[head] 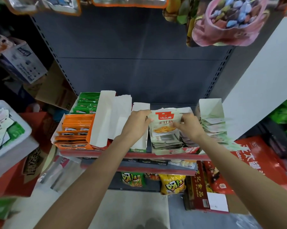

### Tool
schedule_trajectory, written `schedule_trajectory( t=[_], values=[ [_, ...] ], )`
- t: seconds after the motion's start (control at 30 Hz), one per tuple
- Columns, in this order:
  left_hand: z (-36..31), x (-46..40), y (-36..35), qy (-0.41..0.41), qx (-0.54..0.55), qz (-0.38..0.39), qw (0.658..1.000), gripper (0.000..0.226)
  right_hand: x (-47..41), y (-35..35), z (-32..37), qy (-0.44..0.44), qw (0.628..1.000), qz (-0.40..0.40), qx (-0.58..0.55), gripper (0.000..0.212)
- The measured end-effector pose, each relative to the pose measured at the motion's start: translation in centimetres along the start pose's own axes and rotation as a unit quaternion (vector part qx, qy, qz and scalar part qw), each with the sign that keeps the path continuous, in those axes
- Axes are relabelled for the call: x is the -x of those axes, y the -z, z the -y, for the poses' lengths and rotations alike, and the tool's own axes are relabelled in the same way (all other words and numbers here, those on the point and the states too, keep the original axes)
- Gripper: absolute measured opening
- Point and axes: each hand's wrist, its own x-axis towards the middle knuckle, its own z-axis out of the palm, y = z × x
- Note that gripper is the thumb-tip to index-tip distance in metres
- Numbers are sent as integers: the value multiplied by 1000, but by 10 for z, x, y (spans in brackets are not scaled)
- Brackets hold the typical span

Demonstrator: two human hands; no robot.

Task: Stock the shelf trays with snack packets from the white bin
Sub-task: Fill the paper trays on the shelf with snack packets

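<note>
**Packet going into the middle tray**

Packet up on edge, white with a red label, held right over the middle tray on the shelf's red front lip. Looked light and floppy, thin foil-type pouch, likely slick on the faces and easily creased; best taken by the side seams, exactly where both hands sat. Left hand at the packet's left edge, fingers curled, pinching that seam. Right hand at the packet's right edge, fingers folded over the upper corner, thumb hidden behind. Neither hand spread; both closed on the same pouch.

Below the packet, a flat stack of matching pouches already lying in that tray. Just right of the tray, another carton with pale packets fanned out. Left of the tray, tall white carton flaps, then orange packets and green ones further left. White bin well off to the left of the tray, loose packets inside.

Judged mid-placement: packet not yet released, needing a gentle lowering onto the stack.
</note>
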Motion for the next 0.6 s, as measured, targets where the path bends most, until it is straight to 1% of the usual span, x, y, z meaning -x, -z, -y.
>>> schedule_trajectory(
  t=[0.03, 0.1, 0.17, 0.23, 0.3, 0.33, 0.4, 0.47, 0.5, 0.6],
  values=[
    [2, -1, -4, -1, -20, 20, 1000, 17, 1, -1, -1, 5, 1000, -7, 1, 18],
    [4, -3, -10, -3, -47, 54, 997, 19, 3, -2, 0, 17, 998, -40, -50, 10],
    [4, -4, -16, 0, -54, 61, 997, 20, 5, -3, 1, 24, 994, -69, -84, 13],
    [3, -3, -20, 4, -49, 41, 998, 20, 5, -4, 0, 20, 998, -49, -44, 13],
    [2, -1, -24, 1, -53, 16, 998, 22, 3, -7, -3, 6, 1000, -2, 20, 9],
    [2, 0, -26, -5, -67, 22, 997, 23, 2, -8, -5, -1, 999, 21, 47, 7],
    [4, 2, -28, -16, -97, 65, 993, 20, 1, -9, -5, -11, 994, 60, 85, 6],
    [6, 2, -24, -17, -94, 89, 991, 19, 2, -10, 1, -8, 993, 82, 82, 11],
    [8, 2, -19, -14, -76, 85, 993, 19, 2, -10, 6, -2, 994, 84, 64, 12],
    [13, 3, 6, 1, 12, 42, 999, 15, 0, -12, 34, 28, 998, 54, 1, 15]
  ],
)
